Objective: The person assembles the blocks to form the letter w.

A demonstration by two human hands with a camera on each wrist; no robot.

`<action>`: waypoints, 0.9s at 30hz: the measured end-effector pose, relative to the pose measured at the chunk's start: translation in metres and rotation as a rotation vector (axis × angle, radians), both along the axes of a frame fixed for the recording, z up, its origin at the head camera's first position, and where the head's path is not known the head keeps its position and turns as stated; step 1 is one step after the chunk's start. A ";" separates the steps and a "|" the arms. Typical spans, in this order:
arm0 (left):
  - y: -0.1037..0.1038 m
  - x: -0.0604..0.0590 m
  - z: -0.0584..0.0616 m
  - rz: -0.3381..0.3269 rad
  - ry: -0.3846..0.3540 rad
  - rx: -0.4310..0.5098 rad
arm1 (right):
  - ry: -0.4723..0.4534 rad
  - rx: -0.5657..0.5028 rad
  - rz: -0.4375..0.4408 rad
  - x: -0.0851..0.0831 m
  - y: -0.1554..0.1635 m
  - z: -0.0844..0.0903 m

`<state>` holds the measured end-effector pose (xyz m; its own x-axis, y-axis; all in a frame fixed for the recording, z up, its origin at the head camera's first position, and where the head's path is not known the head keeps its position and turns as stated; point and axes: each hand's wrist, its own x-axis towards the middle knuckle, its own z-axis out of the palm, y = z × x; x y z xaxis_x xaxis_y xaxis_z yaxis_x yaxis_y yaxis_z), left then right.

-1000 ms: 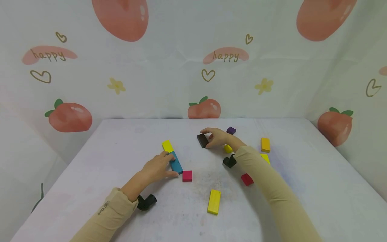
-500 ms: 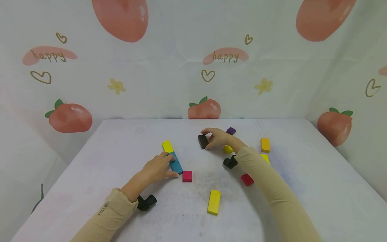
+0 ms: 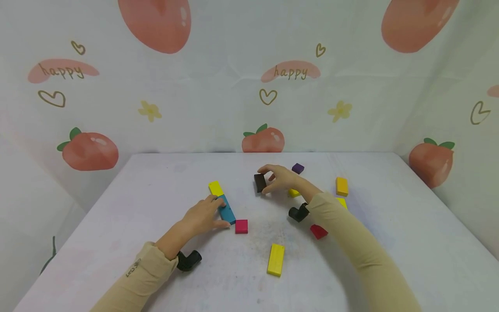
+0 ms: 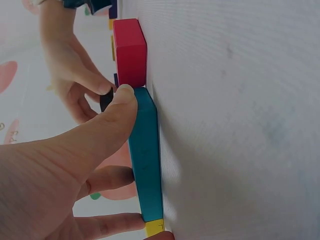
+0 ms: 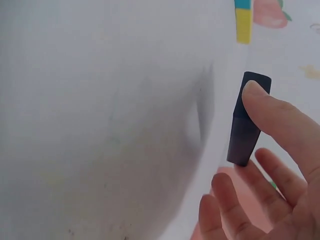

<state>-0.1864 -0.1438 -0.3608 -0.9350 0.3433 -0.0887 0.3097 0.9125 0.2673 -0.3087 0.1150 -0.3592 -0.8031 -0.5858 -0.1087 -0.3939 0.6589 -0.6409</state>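
A: Peach-print cloth hangs behind and beside a pale tabletop (image 3: 156, 182) — what lies on it?

B: Small coloured blocks, scattered. The right hand (image 3: 281, 178) pinches a dark brown block (image 3: 259, 182) between thumb and fingers, far of centre; the wrist view shows it tipped up on edge, off the surface.

A: And the left hand (image 3: 202, 215)?

B: Its thumb and fingers are curled round a teal block (image 3: 226, 209) that lies flat on the tabletop. A yellow block (image 3: 215, 188) touches the teal one's far end, and a red block (image 3: 241, 226) sits just beside its near end.

A: Anything else?

B: A long yellow block (image 3: 276, 259) lies nearer the person, a purple block (image 3: 298, 168) sits just beyond the right hand, and an orange block (image 3: 341, 186) lies off to the right — well apart from both hands.
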 end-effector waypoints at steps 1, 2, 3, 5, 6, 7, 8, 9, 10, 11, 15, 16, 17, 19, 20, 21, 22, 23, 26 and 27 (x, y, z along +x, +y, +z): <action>0.000 0.000 0.000 0.001 -0.001 0.001 | 0.002 -0.003 0.001 0.001 0.000 0.001; 0.000 0.000 0.000 0.003 -0.002 0.001 | 0.001 -0.007 -0.001 0.003 -0.001 0.002; 0.000 -0.001 0.000 0.003 -0.003 0.000 | 0.000 -0.010 -0.003 0.004 -0.001 0.002; 0.000 -0.001 -0.001 0.004 -0.003 -0.001 | 0.002 -0.012 -0.008 0.006 -0.002 0.003; 0.000 -0.001 -0.001 0.004 -0.003 -0.002 | 0.002 -0.012 -0.012 0.007 -0.002 0.004; 0.000 -0.001 -0.001 0.004 -0.002 -0.004 | 0.000 -0.016 -0.018 0.008 -0.002 0.004; 0.000 -0.002 -0.001 0.003 -0.001 -0.005 | 0.000 -0.019 -0.021 0.009 -0.002 0.004; 0.000 -0.002 -0.001 0.001 0.000 -0.006 | 0.001 -0.021 -0.022 0.010 -0.002 0.004; 0.000 -0.002 -0.001 0.000 0.001 -0.005 | 0.001 -0.023 -0.027 0.011 -0.002 0.004; 0.000 -0.002 -0.001 0.000 0.002 -0.005 | 0.003 -0.025 -0.027 0.013 -0.002 0.004; 0.000 -0.002 -0.001 -0.001 0.002 -0.005 | 0.012 -0.030 -0.036 0.019 -0.001 0.004; 0.000 -0.002 -0.001 -0.001 0.002 -0.005 | 0.014 -0.035 -0.037 0.021 -0.001 0.004; 0.000 -0.002 -0.001 -0.001 0.002 -0.005 | 0.015 -0.039 -0.037 0.023 -0.001 0.005; 0.000 -0.002 -0.001 -0.001 0.001 -0.004 | 0.017 -0.046 -0.039 0.027 0.000 0.006; 0.000 -0.002 -0.002 -0.001 0.001 -0.005 | 0.024 -0.049 -0.034 0.029 0.000 0.006; 0.000 -0.002 -0.002 -0.002 0.002 -0.006 | 0.031 -0.055 -0.026 0.031 0.000 0.006; 0.000 -0.002 -0.002 -0.002 0.002 -0.006 | 0.031 -0.060 -0.024 0.032 0.000 0.006; 0.000 -0.002 -0.002 -0.001 0.002 -0.007 | 0.033 -0.064 -0.019 0.034 0.000 0.007; 0.000 -0.002 -0.002 0.004 -0.001 -0.005 | 0.033 -0.072 -0.003 0.037 -0.001 0.006; 0.000 -0.002 -0.002 0.006 -0.003 -0.004 | 0.031 -0.072 0.001 0.038 -0.001 0.006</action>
